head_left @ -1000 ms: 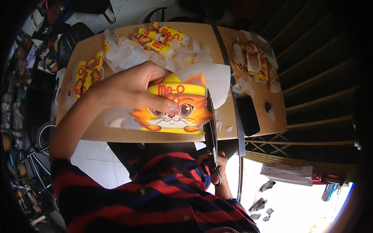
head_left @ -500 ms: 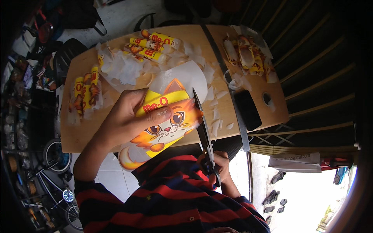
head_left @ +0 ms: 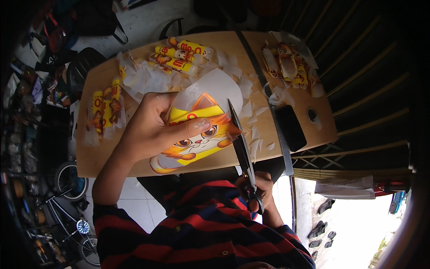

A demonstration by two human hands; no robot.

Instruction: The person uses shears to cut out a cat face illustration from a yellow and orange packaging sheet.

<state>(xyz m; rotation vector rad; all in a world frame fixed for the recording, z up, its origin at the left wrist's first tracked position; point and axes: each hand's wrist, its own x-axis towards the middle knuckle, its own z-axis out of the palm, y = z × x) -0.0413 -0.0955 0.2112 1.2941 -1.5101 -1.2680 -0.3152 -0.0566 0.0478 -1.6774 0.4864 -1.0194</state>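
My left hand (head_left: 163, 132) grips a printed paper cut-out (head_left: 199, 148) above the table, thumb lying across its front. It shows an orange and white cartoon cat on a yellow band, with a blank white part (head_left: 219, 89) at the top. In my right hand (head_left: 262, 190) is a pair of black-handled scissors (head_left: 244, 157), my fingers closed round its handles. The long blades point up and away from me, against the right edge of the cut-out beside the cat's ear. Whether they are biting into the paper I cannot tell.
Beneath my hands is a wooden table (head_left: 112, 163) strewn with white paper scraps (head_left: 148, 80). Yellow printed rolls (head_left: 179, 62) lie at the back, more rolls (head_left: 106, 112) at left. Across a metal strip (head_left: 268, 101) are a black phone-like slab (head_left: 290, 127) and piled cut-outs (head_left: 293, 67).
The cut-out has tipped, and its tail end has come up and nearer the table edge. The scissors keep their place at its right edge. The whole view has shifted slightly.
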